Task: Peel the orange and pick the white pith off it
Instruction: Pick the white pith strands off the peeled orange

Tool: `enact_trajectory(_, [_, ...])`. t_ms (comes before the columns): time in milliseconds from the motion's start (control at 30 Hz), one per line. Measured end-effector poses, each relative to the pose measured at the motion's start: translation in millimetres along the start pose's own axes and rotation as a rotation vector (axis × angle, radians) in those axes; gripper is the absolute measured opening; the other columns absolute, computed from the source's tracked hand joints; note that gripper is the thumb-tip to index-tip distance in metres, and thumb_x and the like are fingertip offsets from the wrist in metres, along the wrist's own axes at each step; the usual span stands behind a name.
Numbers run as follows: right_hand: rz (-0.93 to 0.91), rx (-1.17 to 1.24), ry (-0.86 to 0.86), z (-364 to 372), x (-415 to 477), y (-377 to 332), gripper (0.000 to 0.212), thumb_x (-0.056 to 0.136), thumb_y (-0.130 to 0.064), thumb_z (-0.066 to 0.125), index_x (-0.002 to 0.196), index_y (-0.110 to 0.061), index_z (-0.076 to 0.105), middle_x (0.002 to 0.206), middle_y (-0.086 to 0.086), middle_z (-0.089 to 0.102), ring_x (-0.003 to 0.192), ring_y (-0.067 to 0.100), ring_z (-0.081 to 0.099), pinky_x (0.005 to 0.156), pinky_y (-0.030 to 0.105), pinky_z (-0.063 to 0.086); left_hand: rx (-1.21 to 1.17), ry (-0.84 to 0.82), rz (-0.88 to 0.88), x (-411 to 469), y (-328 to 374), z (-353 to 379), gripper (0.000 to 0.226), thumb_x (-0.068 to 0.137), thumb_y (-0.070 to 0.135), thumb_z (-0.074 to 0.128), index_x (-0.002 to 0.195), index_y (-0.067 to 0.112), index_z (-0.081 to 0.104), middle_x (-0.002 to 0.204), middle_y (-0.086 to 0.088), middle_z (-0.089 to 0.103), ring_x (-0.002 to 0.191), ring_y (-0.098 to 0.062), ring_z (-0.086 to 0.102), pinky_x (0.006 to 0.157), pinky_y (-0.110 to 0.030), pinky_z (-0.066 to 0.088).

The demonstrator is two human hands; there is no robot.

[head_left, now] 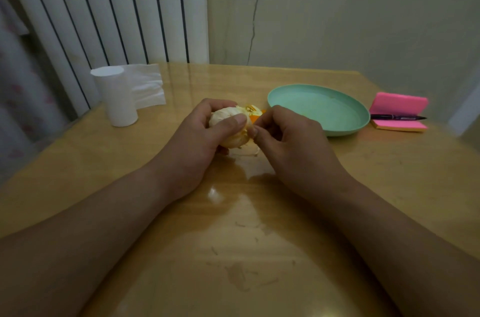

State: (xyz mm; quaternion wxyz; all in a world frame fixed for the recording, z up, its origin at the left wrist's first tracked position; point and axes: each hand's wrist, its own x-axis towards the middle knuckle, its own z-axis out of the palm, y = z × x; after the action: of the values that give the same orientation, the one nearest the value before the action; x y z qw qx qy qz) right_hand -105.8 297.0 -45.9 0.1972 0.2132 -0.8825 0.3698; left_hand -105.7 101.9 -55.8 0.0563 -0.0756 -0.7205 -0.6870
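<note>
**Fig. 1.** Head view; clock directions are read from the orange (228, 119), twelve pointing away from the person. The fruit sits at mid-desk, raised just above the desk (363, 186). It is nearly bare of rind and still coated in pale pith. The left hand (197, 140) comes in from seven o'clock, its grip clamped round the fruit with the thumb laid across the top, probably to steady it against pulling. The right hand (288, 140) comes in from four o'clock. Its grip is drawn together, thumb and forefinger pinching what looks to be the last rind strip (255, 118) at the fruit's three o'clock edge; exactly what lies between the fingertips cannot be told.

The green plate (337, 133) lies near at two o'clock, holding nothing but a speck, and is probably meant for scraps or for the finished fruit. At ten o'clock stands a tissue roll (117, 98) with its loose sheet trailing behind it, handy for wet fingers. Pink sticky notes (397, 103), with a pen (397, 117) across them, lie past the plate at three o'clock.

Count: two hands, one orange, one plate, one roll, one note pad, one pen. A few small shreds (240, 224) lie at six o'clock, too faint to count.
</note>
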Motion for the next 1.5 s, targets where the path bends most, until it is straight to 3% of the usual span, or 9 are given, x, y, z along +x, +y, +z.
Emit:
enact_trajectory(133, [-0.061,-0.086,-0.003,-0.5,0.6,-2.3,0.009,0.103,-0.034,0.066,0.102,-0.025,0.069,0.083,-0.014,0.066,0.075,0.007,0.060,0.068,0.034,0.054,-0.004,0.006,0.008,-1.7,-0.4,1.9,0.031,0.097,0.039,0.074,0.127,0.032,0.067,0.120,0.003,0.073,0.110,-0.021,0.072,0.089,-0.040,0.059])
enact_trajectory(267, [-0.119,-0.167,0.014,-1.3,2.8,-5.0,0.015,0.102,-0.033,0.062,0.096,-0.019,0.065,0.079,-0.006,0.065,0.071,0.015,0.059,0.066,0.046,0.053,0.027,-0.012,0.014,-3.3,1.0,2.6,0.031,0.099,0.043,0.070,0.127,0.031,0.066,0.117,0.001,0.073,0.098,-0.014,0.071,0.076,-0.027,0.056])
enact_trajectory(500, [-0.091,-0.090,0.050,-1.5,3.1,-0.7,0.009,0.099,-0.028,0.066,0.094,-0.020,0.068,0.075,-0.009,0.064,0.069,0.014,0.059,0.065,0.045,0.054,-0.034,-0.045,-0.025,-0.5,-2.6,-0.3,0.048,0.086,0.057,0.074,0.126,0.031,0.072,0.119,-0.006,0.075,0.099,-0.022,0.069,0.079,-0.039,0.052])
enact_trajectory(767, [0.033,0.196,-0.034,-3.0,-0.2,0.9,0.020,0.108,-0.033,0.053,0.101,-0.023,0.069,0.084,-0.008,0.070,0.079,0.013,0.065,0.071,0.046,0.057,-0.192,-0.073,-0.071,1.0,-0.8,-1.5,0.035,0.102,0.035,0.063,0.132,0.017,0.070,0.113,-0.010,0.074,0.087,-0.019,0.068,0.069,-0.031,0.051])
enact_trajectory(900, [-0.023,0.082,-0.053,-0.1,-1.2,-0.2,0.015,0.104,-0.040,0.063,0.101,-0.026,0.067,0.083,-0.010,0.065,0.079,0.011,0.059,0.069,0.036,0.053,-0.095,-0.098,-0.081,3.8,-3.2,-4.4,0.045,0.091,0.058,0.072,0.129,0.033,0.071,0.125,-0.008,0.072,0.104,-0.025,0.068,0.082,-0.041,0.051])
enact_trajectory(1000, [-0.015,0.080,-0.050,1.8,-1.2,-0.8,0.012,0.104,-0.037,0.064,0.101,-0.026,0.066,0.086,-0.009,0.067,0.081,0.012,0.062,0.072,0.041,0.056,-0.057,-0.071,-0.106,4.8,-3.7,-2.9,0.066,0.075,0.066,0.082,0.133,0.040,0.064,0.129,-0.005,0.070,0.113,-0.029,0.068,0.085,-0.044,0.051])
enact_trajectory(1200, [0.067,0.187,-0.079,-1.6,9.3,-13.4,0.014,0.104,-0.031,0.063,0.093,-0.023,0.066,0.083,-0.002,0.069,0.077,0.020,0.065,0.071,0.052,0.058,-0.216,-0.056,-0.148,4.6,-1.7,-7.7,0.065,0.085,0.049,0.082,0.134,0.012,0.059,0.124,-0.014,0.074,0.111,-0.034,0.072,0.089,-0.043,0.056])
enact_trajectory(1367, [0.106,0.257,-0.105,-5.4,19.2,-14.0,0.014,0.102,-0.024,0.065,0.089,-0.019,0.068,0.076,0.000,0.071,0.066,0.013,0.064,0.061,0.035,0.058,-0.350,-0.127,-0.168,3.4,6.0,-9.4,0.045,0.106,0.028,0.058,0.139,-0.003,0.059,0.122,-0.021,0.069,0.102,-0.031,0.066,0.092,-0.046,0.050])
enact_trajectory(1500, [0.195,0.417,-0.056,0.0,12.0,-3.6,0.017,0.102,-0.022,0.065,0.088,-0.014,0.069,0.071,-0.003,0.070,0.060,0.008,0.062,0.058,0.026,0.054,-0.378,-0.150,-0.219,1.5,10.5,-6.7,0.046,0.103,0.029,0.055,0.138,0.000,0.062,0.121,-0.022,0.071,0.098,-0.028,0.070,0.077,-0.034,0.054])
